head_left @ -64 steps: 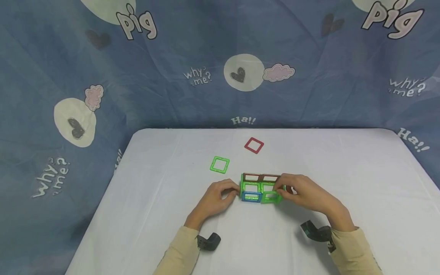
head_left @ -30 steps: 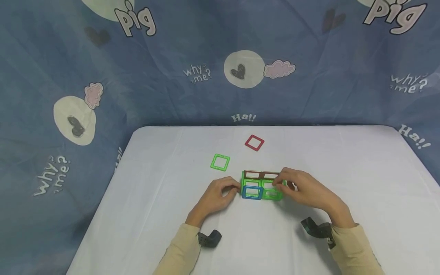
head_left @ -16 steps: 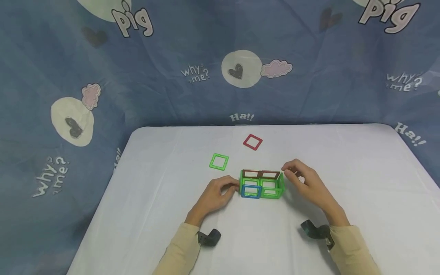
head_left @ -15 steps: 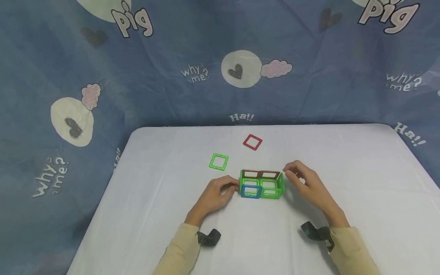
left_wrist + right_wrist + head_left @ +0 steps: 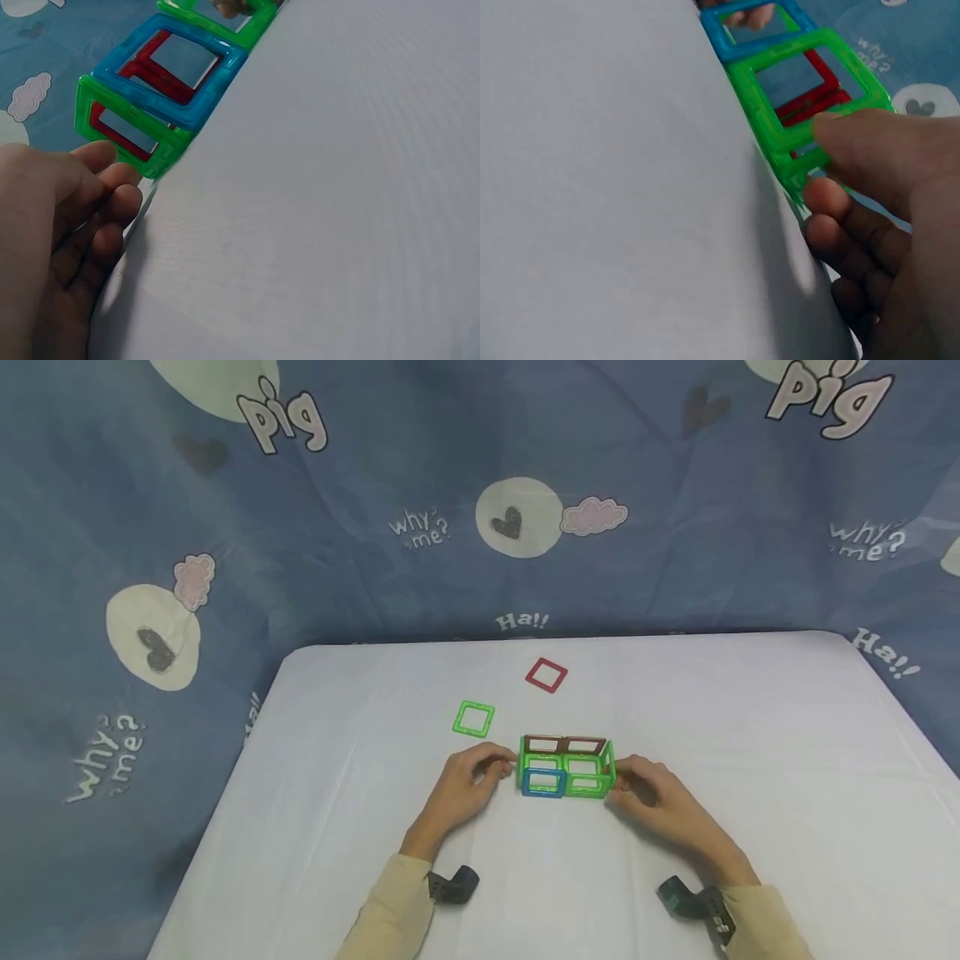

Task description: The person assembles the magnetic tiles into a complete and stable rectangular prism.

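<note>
An open-topped box of magnetic tiles [image 5: 585,787] stands on the white table. Its frames are green, with one blue tile [image 5: 544,782] at the front left and dark red tiles [image 5: 564,744] along the back. My left hand [image 5: 463,789] is at the box's left end, fingers loosely curled, fingertips at the green end tile [image 5: 112,124]; whether they touch it I cannot tell. At the right end, my right hand [image 5: 663,802] holds the box's corner, thumb over the green front tile [image 5: 761,112] and fingers beside the end tile.
Behind the box, a loose green square tile [image 5: 473,718] and a loose red square tile [image 5: 546,675] lie flat on the table [image 5: 360,735]. A blue printed cloth [image 5: 360,585] hangs beyond the table's far edge. Each wrist carries a small black camera [image 5: 455,885].
My right hand lifted away from the box's right part, then came down against its right end. My left hand stays beside the left end. The head view has shifted slightly.
</note>
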A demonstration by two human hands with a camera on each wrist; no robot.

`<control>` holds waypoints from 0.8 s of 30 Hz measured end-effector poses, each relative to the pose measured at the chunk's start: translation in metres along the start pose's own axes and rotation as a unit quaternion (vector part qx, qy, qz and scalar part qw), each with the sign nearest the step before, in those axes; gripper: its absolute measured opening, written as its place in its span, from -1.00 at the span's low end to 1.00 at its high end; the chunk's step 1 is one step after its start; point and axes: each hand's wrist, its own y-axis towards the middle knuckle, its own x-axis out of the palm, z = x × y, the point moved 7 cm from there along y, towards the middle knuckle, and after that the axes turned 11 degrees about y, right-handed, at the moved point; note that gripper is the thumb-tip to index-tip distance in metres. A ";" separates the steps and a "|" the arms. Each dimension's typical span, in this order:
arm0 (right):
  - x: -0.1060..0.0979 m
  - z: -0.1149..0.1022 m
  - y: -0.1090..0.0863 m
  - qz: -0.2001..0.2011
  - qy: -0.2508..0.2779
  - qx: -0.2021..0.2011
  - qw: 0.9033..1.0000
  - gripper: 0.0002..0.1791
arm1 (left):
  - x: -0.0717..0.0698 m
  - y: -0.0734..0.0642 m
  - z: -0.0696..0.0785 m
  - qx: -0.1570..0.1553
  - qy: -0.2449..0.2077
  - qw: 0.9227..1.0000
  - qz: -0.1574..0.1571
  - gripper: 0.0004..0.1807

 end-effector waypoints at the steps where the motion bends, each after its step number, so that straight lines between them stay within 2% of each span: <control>1: 0.001 -0.001 0.000 0.003 -0.008 -0.004 1.000 -0.68 | 0.000 0.001 0.000 -0.005 0.001 1.000 0.003 -0.78; 8: 0.003 -0.002 -0.001 0.011 -0.027 -0.032 0.999 -0.72 | -0.006 0.011 0.000 -0.002 0.018 1.000 0.021 -0.79; 14: 0.002 -0.001 0.001 0.012 -0.040 -0.038 0.998 -0.75 | -0.022 0.044 0.004 0.018 0.062 0.998 0.022 -0.83; 18: 0.002 0.002 0.000 0.013 -0.045 -0.026 0.999 -0.72 | -0.028 0.068 0.010 0.035 0.109 0.993 -0.004 -0.80; 24: 0.002 -0.001 0.000 0.019 -0.037 -0.051 0.998 -0.73 | -0.021 0.100 0.016 0.049 0.182 0.978 -0.083 -0.67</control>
